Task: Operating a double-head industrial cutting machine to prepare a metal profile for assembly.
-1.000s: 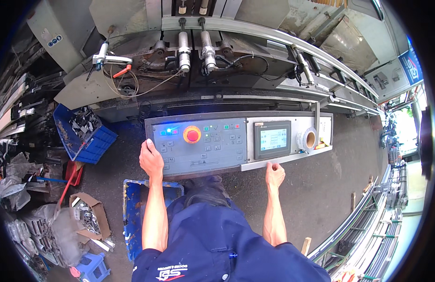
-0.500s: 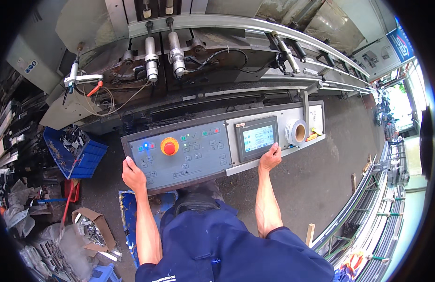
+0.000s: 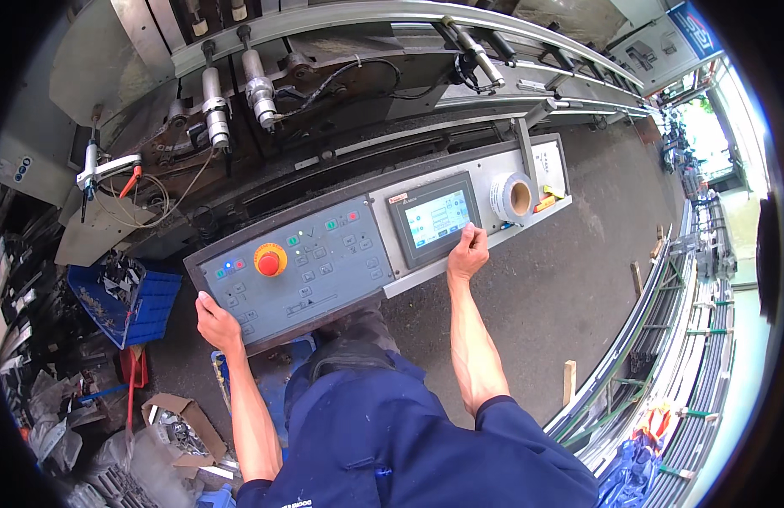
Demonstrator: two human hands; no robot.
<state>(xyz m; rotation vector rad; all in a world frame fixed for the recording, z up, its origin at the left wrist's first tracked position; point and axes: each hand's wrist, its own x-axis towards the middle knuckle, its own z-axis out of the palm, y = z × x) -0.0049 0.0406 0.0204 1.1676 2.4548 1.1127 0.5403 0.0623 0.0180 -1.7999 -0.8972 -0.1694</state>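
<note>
Fingers of the right hand (image 3: 467, 254) curl loosely together against the lower right corner of the touchscreen (image 3: 437, 218), a small bright display set in the grey metal control panel (image 3: 341, 254). Farther left, the left hand (image 3: 217, 322) grips the panel's near left edge, below the red round stop button (image 3: 270, 261).

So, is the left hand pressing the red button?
No, the left hand grips the panel's lower left edge, apart from the red button.
</note>
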